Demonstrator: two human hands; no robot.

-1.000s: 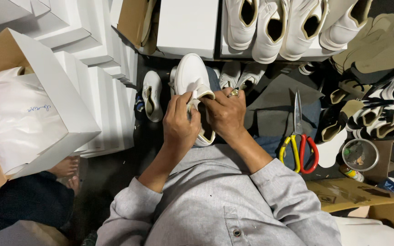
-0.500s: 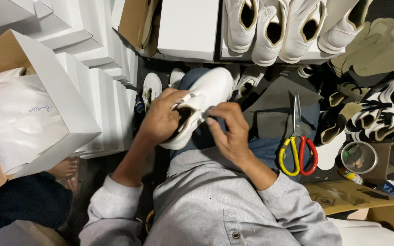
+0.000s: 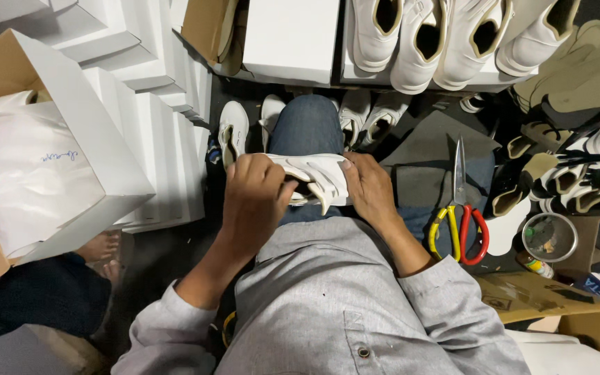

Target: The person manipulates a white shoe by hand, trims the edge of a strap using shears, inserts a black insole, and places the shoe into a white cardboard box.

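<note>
A white shoe [image 3: 317, 177] lies across my lap, over my blue-jeaned knee [image 3: 307, 128]. My left hand [image 3: 258, 191] grips its left end, fingers curled over the top. At its right end my right hand [image 3: 366, 186] holds it with the thumb pressed on the upper. Pointed white flaps hang down from the shoe between my hands. I wear a grey shirt [image 3: 335, 298].
Large scissors with yellow and red handles [image 3: 461, 212] lie to the right. White shoes [image 3: 425, 38] fill boxes at the top. An open cardboard box with white paper [image 3: 29, 167] sits left. More white shoes [image 3: 234, 132] lie on the floor. A small round tin [image 3: 548, 238] stands at right.
The shoe has swung from upright on my knee, through a tilt, to lying flat across my lap. Both hands have shifted to grip its two ends.
</note>
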